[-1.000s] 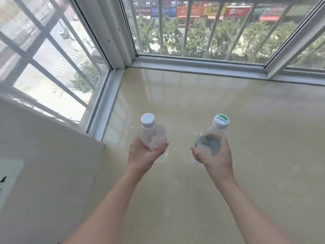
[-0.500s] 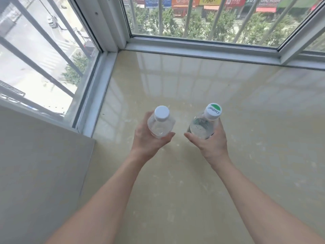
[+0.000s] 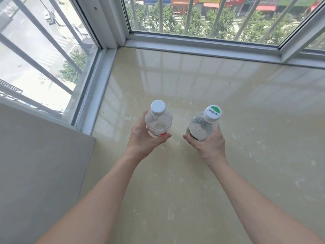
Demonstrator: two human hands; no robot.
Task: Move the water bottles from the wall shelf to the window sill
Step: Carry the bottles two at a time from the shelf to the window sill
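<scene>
I hold two clear plastic water bottles upright over the beige stone window sill (image 3: 219, 88). My left hand (image 3: 144, 138) grips the bottle with the plain white cap (image 3: 158, 118), which has a bit of red label at its lower edge. My right hand (image 3: 209, 143) grips the bottle with the white and green cap (image 3: 204, 124). Both bottles stand side by side near the middle of the sill; whether their bases touch the stone is hidden by my hands. The wall shelf is out of view.
Barred windows (image 3: 193, 16) enclose the sill at the back and on the left, with white frames (image 3: 202, 47) along their lower edges. A grey wall panel (image 3: 40, 164) stands at the left front. The sill stretches wide to the right and toward me.
Both hands with their bottles have moved forward and lower toward the sill, and drawn closer together than a second ago. My view has tilted down a little.
</scene>
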